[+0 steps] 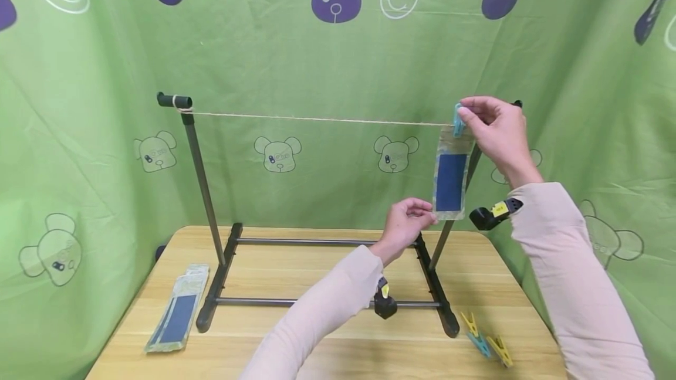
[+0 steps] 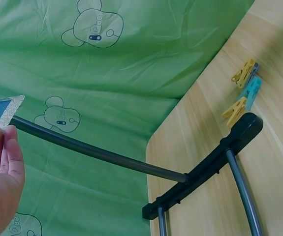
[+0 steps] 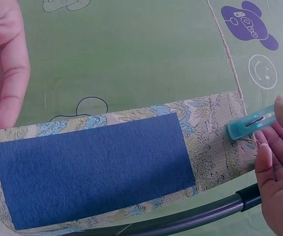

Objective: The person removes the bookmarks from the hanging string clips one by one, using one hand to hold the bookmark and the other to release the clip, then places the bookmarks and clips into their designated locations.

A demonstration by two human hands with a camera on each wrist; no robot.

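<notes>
We see a right hand [image 1: 499, 133] pinching a light blue plastic clothespin [image 1: 458, 120] on the thin brown string [image 1: 317, 119] of a black metal rack [image 1: 222, 263]. A patterned cloth strip with a dark blue patch [image 1: 451, 177] hangs from that string under the clothespin. The left hand [image 1: 406, 223] pinches the strip's bottom corner. Below the string, three more pegs [image 1: 486, 339] lie on the wooden table [image 1: 317, 345].

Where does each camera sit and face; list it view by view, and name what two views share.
Head: worn high, facing forward and down at the rack and table; both sleeves and hands show.
Left wrist: looks past the left hand toward loose pegs.
Right wrist: faces the fabric swatch and blue peg; right hand shows.
Shared: head and right wrist both show the swatch pegged to the string.
</notes>
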